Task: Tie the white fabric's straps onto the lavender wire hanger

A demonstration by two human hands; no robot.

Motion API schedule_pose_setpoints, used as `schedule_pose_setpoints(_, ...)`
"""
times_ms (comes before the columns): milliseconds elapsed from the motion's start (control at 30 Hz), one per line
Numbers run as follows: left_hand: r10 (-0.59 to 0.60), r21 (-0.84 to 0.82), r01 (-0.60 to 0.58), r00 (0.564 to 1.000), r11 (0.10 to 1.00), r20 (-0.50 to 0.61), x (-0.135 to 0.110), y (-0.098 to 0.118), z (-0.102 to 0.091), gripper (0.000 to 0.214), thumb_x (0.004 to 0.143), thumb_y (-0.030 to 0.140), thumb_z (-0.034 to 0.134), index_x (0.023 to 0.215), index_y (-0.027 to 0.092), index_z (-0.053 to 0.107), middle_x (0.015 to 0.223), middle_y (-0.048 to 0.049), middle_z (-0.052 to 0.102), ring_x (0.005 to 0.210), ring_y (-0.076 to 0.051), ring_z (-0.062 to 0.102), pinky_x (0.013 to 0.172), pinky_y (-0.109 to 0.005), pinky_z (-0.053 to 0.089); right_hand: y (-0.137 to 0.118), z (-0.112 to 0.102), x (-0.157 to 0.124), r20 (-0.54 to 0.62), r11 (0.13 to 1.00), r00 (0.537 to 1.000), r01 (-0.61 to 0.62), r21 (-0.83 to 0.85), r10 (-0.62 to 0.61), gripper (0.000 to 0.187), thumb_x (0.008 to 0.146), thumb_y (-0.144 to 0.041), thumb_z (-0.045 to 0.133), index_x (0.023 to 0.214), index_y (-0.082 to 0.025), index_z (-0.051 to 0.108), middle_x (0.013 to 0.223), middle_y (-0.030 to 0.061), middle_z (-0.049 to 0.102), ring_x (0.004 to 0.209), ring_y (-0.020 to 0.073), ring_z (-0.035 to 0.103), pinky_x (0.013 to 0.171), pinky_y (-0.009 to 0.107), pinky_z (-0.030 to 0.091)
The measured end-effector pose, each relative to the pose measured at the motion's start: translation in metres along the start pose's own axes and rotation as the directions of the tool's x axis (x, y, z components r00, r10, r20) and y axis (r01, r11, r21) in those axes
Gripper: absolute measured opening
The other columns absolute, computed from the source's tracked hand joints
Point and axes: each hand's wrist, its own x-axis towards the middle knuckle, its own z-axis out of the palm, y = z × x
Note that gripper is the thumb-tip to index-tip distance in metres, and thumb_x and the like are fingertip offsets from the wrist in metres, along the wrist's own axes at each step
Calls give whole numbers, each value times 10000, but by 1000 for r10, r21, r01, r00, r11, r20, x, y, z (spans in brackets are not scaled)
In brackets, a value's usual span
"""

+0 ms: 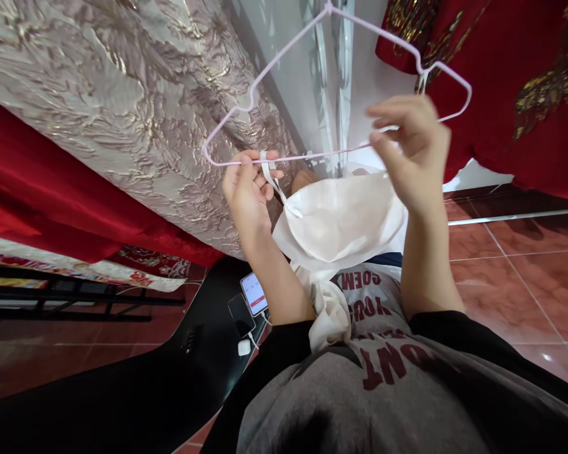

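A thin pale lilac wire hanger point(284, 57) is held up in front of me. My left hand point(247, 189) is closed on its bottom bar, together with a white strap of a white garment point(341, 221) that hangs below the bar. My right hand point(407, 151) pinches the other white strap near the hanger's right end, fingers bent. The garment droops down to my grey printed shirt.
A pale embossed curtain point(123, 94) and red cloth point(38, 189) hang on the left. A red embroidered garment point(511, 82) hangs at upper right. A black surface point(137, 391) below carries two phones point(253, 293) and a white charger point(244, 347). Red floor tiles point(515, 265) lie on the right.
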Motion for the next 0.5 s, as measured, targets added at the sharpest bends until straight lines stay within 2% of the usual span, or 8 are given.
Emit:
schedule_pose_setpoints(67,10,9,-10,1000,1000,10,2,-1,-2,263,1031,490,788,975,249,700,1025,-106,821,809,-231,744,514,-294,341,14,-7,3,-249,997,967,-38,66,53,294,878,-206,709,1155,-277,773,1230,82,740,949,200,699,887,398,587)
schedule_pose_setpoints(100,11,14,-11,1000,1000,10,3,-2,-3,261,1031,485,789,977,248,694,1022,-107,821,836,-240,752,529,-298,353,21,-11,4,-304,993,948,-72,93,97,335,830,-175,706,1151,-249,772,1159,87,750,836,176,662,798,376,563)
schedule_pose_setpoints(167,5,24,-5,1000,1000,-8,4,-2,-4,265,1042,485,780,980,246,683,1029,-111,824,904,-262,768,565,-309,382,30,-18,5,-269,977,941,-185,103,206,353,771,-152,715,1111,-216,786,998,75,766,654,140,556,647,351,480)
schedule_pose_setpoints(267,-32,47,34,999,998,-43,4,-1,-3,285,1039,518,790,972,262,684,1063,-107,832,963,-274,779,568,-316,416,36,-23,6,-205,946,924,-320,52,323,212,791,-179,731,989,-216,798,841,45,742,552,112,438,552,335,363)
schedule_pose_setpoints(400,-54,45,57,997,997,-55,2,5,1,269,1055,492,773,947,268,671,1015,-78,827,766,-198,721,477,-272,370,34,-21,9,-292,943,899,-331,38,327,80,824,-197,745,896,-228,762,724,7,678,515,94,393,523,318,314)
schedule_pose_setpoints(500,-50,48,53,996,997,-69,2,7,2,306,1010,524,819,916,284,655,993,-77,815,669,-185,656,461,-274,341,32,-19,8,-306,942,896,-337,9,323,66,802,-179,779,829,-233,752,724,12,693,529,102,446,524,318,328)
